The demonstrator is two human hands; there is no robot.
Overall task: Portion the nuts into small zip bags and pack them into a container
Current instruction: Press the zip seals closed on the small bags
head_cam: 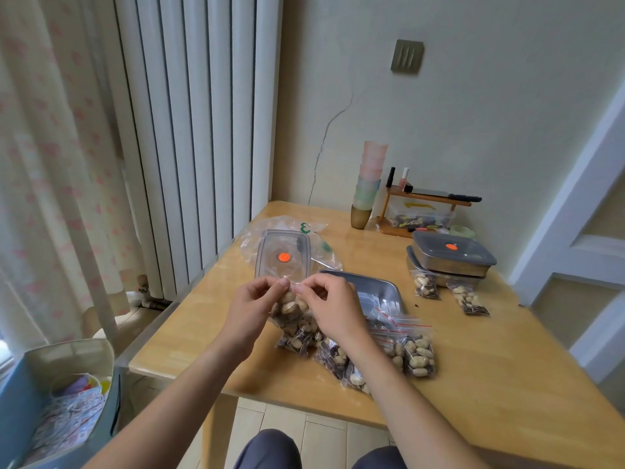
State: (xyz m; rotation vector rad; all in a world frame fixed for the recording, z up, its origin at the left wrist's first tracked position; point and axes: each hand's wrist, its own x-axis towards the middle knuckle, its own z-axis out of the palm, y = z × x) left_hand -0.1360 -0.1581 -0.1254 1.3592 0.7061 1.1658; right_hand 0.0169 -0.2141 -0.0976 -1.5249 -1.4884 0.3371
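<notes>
Midway, by the look of it. Left hand [252,308] and right hand [329,308] pinching the top of a small clear nut-filled zip bag [293,314] mid-table. Several filled bags [417,355] lying near right; open steel tray [389,289] just beyond, not yet packed.

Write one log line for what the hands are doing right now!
step: sealing bag | left hand: pinches bag top | right hand: pinches bag top | tray: open | filled bags: on table

Cracked cream wall [439,113] — white radiator [196,130], floral curtain [50,164], wooden table [490,377].
</notes>
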